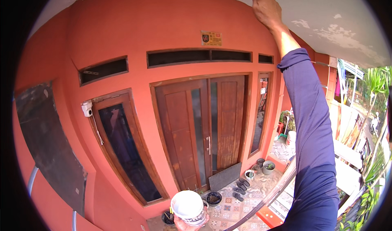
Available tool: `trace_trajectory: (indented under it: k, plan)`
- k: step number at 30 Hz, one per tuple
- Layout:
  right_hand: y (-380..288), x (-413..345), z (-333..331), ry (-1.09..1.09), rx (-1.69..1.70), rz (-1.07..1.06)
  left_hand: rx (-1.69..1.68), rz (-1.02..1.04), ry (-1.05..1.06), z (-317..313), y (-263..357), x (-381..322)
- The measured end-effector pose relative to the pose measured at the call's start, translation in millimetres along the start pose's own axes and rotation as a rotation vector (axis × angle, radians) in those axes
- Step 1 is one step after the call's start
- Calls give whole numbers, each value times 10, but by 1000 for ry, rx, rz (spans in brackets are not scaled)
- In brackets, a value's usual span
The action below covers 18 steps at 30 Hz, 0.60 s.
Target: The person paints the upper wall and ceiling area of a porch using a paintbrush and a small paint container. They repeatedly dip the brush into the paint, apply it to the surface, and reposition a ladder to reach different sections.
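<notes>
My right hand is raised high at the top of the view, closed around a thin handle whose far end is cut off by the picture's edge; it is close to the pale ceiling. Low in the view, my left hand holds a white plastic tub from below, its open top facing up. The inside of the tub looks white, and glare hides how much it holds. Peeled patches mark the ceiling on the right.
An orange wall with brown wooden double doors stands in front. A white camera hangs by the left window. Below are potted plants, dark sandals and a grey mat. A dark rail crosses the lower right.
</notes>
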State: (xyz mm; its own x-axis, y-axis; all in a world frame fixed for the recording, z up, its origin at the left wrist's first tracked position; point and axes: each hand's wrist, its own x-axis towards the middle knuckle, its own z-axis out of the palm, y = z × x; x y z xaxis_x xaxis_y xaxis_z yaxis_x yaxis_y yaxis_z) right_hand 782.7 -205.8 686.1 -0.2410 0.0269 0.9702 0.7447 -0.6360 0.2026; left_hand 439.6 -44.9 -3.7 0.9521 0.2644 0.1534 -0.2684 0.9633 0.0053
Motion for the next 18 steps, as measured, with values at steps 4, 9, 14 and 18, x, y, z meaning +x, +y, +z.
trace_trajectory:
  k: [4, 9, 14, 18]
  plan:
    - [627, -296, -27, -96, -112, 320, -36, 8, 65, -117, 94, -84]
    - [909, -763, -84, -121, -176, 508, 2, 25, 81, -229, 240, -65]
    - [335, -657, -74, -53, -87, 267, -10, 39, 94, -167, 237, 11]
    - [-81, -102, -92, 119, 70, 54, -8, -67, 34, -62, 182, 96]
